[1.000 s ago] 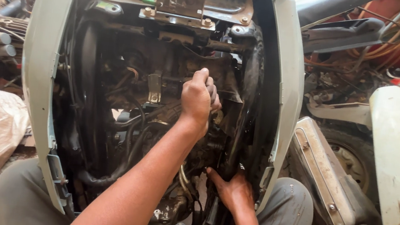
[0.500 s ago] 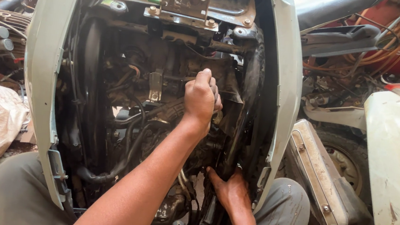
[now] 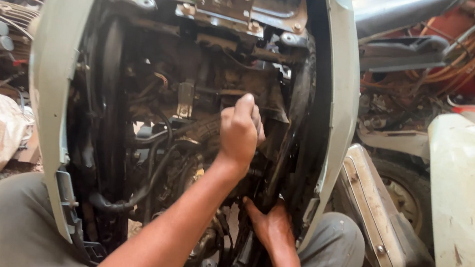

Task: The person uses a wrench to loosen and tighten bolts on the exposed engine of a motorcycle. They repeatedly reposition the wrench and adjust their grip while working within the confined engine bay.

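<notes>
Left hand (image 3: 239,132) fisted, reaching deep into the one opened scooter body (image 3: 51,75); what it grips can't be told. Right hand (image 3: 270,226) open, pressed on dark frame low at the right edge. Two pale side panels; one black hose (image 3: 145,191); one white tank (image 3: 470,191) at right.

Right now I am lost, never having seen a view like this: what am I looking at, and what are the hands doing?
The picture comes from a camera worn on a person's head, looking down at their own two bare hands. In front of them stands an opened scooter body, pale panels on both sides, with dark hoses, cables and greasy metal parts inside. The left hand is closed in a fist deep in the middle of that cavity; what it grips is hidden. The right hand rests lower down, fingers pressed against a dark frame part. To the right lie a white body panel and a wheel.
</notes>
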